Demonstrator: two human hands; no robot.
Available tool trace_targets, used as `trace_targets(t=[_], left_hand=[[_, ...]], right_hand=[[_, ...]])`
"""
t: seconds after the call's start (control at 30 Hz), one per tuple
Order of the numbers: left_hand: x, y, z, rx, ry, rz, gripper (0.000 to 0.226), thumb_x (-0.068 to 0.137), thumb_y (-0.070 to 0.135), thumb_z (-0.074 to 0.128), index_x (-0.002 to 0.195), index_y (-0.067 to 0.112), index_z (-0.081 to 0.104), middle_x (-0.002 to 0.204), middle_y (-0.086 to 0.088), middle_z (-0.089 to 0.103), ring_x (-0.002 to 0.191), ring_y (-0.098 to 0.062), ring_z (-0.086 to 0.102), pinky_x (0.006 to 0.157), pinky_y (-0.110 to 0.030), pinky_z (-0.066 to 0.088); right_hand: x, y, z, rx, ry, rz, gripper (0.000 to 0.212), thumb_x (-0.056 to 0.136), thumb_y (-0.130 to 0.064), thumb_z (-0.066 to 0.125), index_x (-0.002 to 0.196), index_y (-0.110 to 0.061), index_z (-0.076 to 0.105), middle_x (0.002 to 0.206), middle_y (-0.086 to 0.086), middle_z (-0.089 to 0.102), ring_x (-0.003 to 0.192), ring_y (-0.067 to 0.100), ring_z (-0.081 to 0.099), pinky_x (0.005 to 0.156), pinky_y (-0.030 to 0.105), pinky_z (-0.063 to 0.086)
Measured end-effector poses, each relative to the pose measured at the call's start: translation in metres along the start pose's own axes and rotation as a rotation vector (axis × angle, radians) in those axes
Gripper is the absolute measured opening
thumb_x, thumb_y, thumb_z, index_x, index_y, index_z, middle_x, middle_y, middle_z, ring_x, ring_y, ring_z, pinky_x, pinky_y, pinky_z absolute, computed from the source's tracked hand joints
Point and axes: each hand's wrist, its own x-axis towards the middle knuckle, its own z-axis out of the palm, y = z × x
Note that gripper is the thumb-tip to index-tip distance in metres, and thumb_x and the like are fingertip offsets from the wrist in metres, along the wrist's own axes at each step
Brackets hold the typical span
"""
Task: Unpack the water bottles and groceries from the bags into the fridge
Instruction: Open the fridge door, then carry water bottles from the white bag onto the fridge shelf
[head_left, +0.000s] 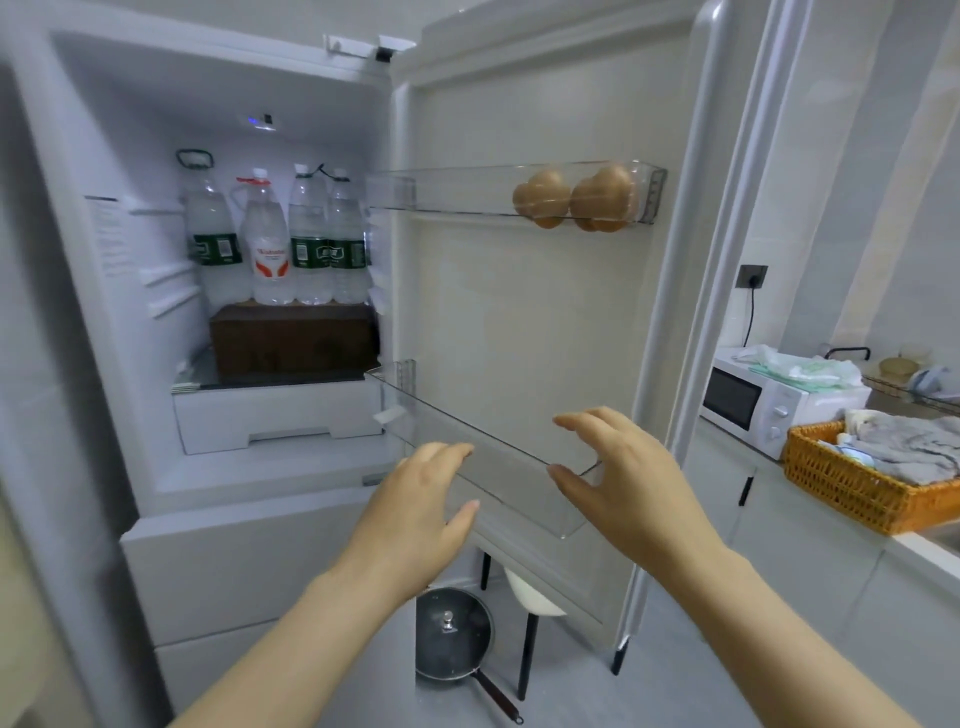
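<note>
Both hands, left hand (415, 499) and right hand (623, 478), reach open toward the lower door shelf (498, 467).

Pale white walls (841, 156) are enclosing a narrow kitchen, and soft, even light is falling across them. A black wall socket (753, 276) is sitting on the right wall. A thin black cord (751, 322) is hanging from it behind a white boxy microwave oven (748, 400). The microwave is standing on a white countertop (906, 543) above white cabinet doors (810, 561) with black handles. Just beside it, an orange woven wicker basket (831, 480) is holding crumpled grey cloth (909, 447). On the pale grey floor (571, 675), a black frying pan with a glass lid (452, 642) is lying beside a white-seated stool with black legs (530, 590).
</note>
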Motion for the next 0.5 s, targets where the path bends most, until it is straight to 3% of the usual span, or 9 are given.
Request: trace_targets(t=[0.23,0.5], left_hand=[[-0.036,-0.051,-0.064,0.060,0.075,-0.045,0.053,0.091,0.027,0.057,0.140,0.021,0.039,0.139,0.009,0.043,0.127,-0.007,0.040,0.094,-0.003,0.017],[-0.078,-0.121,-0.123,0.131,0.111,-0.172,0.054,0.094,0.030,0.052,0.144,0.026,0.033,0.145,0.010,0.036,0.132,-0.005,0.034,0.100,-0.007,0.016]], right_hand=[[0.012,-0.078,0.044,0.078,-0.081,-0.046,0.045,0.090,-0.034,0.061,0.134,-0.026,0.051,0.129,-0.013,0.053,0.120,0.009,0.051,0.095,0.017,0.034],[0.035,-0.164,0.096,0.162,-0.167,-0.133,0.047,0.091,-0.033,0.061,0.135,-0.028,0.049,0.133,-0.014,0.052,0.119,0.008,0.051,0.095,0.016,0.036]])
